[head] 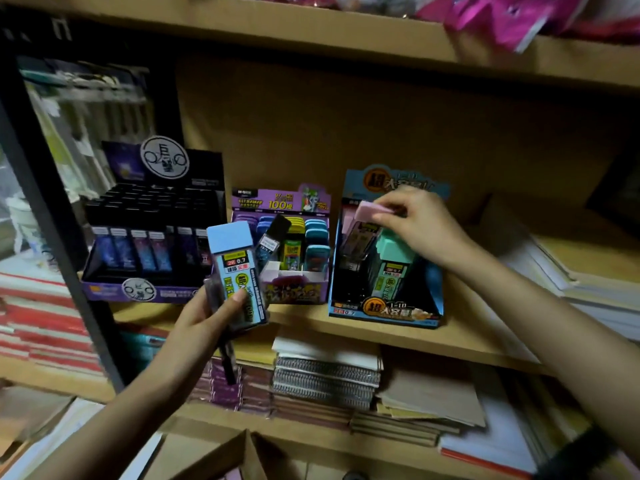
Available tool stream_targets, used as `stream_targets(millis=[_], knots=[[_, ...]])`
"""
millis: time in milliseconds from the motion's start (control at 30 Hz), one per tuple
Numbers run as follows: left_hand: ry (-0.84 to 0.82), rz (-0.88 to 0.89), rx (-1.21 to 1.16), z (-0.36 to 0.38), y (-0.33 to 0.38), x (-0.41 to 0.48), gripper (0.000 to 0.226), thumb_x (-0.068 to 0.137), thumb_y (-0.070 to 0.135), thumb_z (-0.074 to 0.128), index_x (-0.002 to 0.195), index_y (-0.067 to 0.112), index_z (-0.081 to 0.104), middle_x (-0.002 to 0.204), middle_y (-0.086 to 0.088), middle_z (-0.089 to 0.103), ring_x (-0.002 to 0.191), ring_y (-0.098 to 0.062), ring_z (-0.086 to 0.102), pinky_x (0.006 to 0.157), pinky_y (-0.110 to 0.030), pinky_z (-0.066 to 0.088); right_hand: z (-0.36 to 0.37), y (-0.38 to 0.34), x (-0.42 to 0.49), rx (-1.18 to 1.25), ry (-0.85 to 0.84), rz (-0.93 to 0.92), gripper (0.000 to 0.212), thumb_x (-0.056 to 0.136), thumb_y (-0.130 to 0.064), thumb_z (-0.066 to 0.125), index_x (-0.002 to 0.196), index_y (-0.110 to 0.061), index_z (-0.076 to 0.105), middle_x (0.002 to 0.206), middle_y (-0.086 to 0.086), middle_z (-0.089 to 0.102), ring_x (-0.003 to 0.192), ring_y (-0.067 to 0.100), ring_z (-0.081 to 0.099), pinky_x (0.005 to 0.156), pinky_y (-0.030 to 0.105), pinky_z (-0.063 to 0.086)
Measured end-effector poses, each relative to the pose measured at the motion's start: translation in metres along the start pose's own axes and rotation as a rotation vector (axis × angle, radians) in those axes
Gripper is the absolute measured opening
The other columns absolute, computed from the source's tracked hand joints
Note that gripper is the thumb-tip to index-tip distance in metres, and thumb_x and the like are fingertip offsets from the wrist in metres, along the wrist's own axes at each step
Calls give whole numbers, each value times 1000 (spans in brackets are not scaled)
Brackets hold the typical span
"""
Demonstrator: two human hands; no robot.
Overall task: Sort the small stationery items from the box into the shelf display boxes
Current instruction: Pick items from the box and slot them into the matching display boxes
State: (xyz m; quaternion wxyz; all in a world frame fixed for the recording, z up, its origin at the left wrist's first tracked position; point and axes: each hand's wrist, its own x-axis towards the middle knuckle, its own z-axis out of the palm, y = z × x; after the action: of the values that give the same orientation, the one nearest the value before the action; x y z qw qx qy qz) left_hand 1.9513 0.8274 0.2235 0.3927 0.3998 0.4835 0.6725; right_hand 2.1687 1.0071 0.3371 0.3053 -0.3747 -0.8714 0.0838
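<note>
Toward the shelf's left end, a black display box (152, 237) is seen. A blue-capped lead case (235, 271) is gripped in the closed left hand (204, 323), in front of the purple display box (291, 244). At the blue display box (388, 258), near the shelf (298, 318) front edge, a pink-capped lead case (363, 226) is pinched by the right hand (422, 226), beside a green-capped case (394, 261).

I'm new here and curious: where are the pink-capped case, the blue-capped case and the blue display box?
Pink-capped case (375, 211), head view, on its cap.
Blue-capped case (229, 239), head view, on its cap.
Blue display box (384, 311), head view, front panel.
</note>
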Motion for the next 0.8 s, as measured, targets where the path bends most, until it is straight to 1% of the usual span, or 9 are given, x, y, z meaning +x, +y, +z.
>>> stream_targets(millis=[67, 167, 233, 367, 433, 533, 667, 733, 800], knots=[[-14, -10, 22, -4, -5, 3, 30, 79, 31, 55, 108, 25, 60, 101, 9, 73, 92, -7, 69, 65, -11, 52, 8, 2, 4, -40, -42, 7, 26, 87, -20, 64, 113, -13, 67, 107, 1, 64, 98, 12, 53, 84, 26, 37], [-14, -40, 41, -12, -17, 5, 30, 81, 32, 57, 110, 29, 61, 105, 6, 73, 94, -11, 70, 73, -22, 53, 11, 4, 10, -72, -151, 14, 30, 89, -19, 62, 117, -10, 64, 118, 5, 64, 108, 16, 56, 88, 23, 36], [10, -45, 45, -17, -23, 2, 30, 80, 31, 58, 110, 29, 62, 104, 4, 73, 92, -14, 70, 69, -25, 55, 10, 5, 12, -52, -211, 12, 28, 90, -18, 61, 117, -10, 64, 117, 5, 64, 107, 18, 57, 86, 25, 37], [46, -45, 13, -19, -27, 0, 31, 78, 30, 56, 108, 23, 61, 98, 6, 74, 84, -11, 71, 58, -18, 55, 11, 6, 14, -10, -253, 36, 24, 89, -20, 62, 112, -13, 66, 110, 2, 65, 102, 16, 56, 83, 28, 37], [49, -46, -4, -17, -26, 1, 31, 79, 28, 56, 108, 21, 61, 98, 4, 74, 82, -11, 71, 57, -19, 55, 16, 7, 13, -20, -237, 45, 24, 87, -20, 64, 110, -14, 66, 110, 1, 64, 103, 16, 56, 86, 30, 40], [46, -50, -22, -15, -26, 2, 31, 79, 27, 56, 108, 21, 61, 98, 5, 74, 83, -10, 71, 58, -19, 55, 24, 10, 12, 16, -106, 61, 21, 82, -17, 70, 102, -19, 61, 103, -2, 62, 98, 15, 55, 83, 29, 42], [37, -67, -18, -17, -30, 1, 29, 80, 28, 57, 108, 25, 62, 100, 3, 74, 87, -13, 71, 60, -21, 56, 34, 11, 12, -196, 1, 9, 9, 87, -20, 64, 94, -15, 64, 98, 2, 57, 103, 22, 48, 80, 28, 31], [32, -65, -23, -18, -32, 0, 26, 79, 29, 58, 105, 28, 64, 101, 2, 74, 89, -15, 71, 61, -22, 57, 34, 9, 13, -267, -2, 16, 14, 90, -25, 59, 94, -15, 67, 100, 2, 54, 107, 23, 44, 84, 31, 30], [33, -55, -38, -17, -31, -1, 24, 79, 28, 59, 101, 28, 66, 100, 1, 74, 87, -15, 71, 60, -21, 56, 32, 4, 13, -389, -15, 22, 21, 93, -31, 53, 98, -17, 68, 108, 3, 53, 112, 24, 40, 92, 37, 31]])
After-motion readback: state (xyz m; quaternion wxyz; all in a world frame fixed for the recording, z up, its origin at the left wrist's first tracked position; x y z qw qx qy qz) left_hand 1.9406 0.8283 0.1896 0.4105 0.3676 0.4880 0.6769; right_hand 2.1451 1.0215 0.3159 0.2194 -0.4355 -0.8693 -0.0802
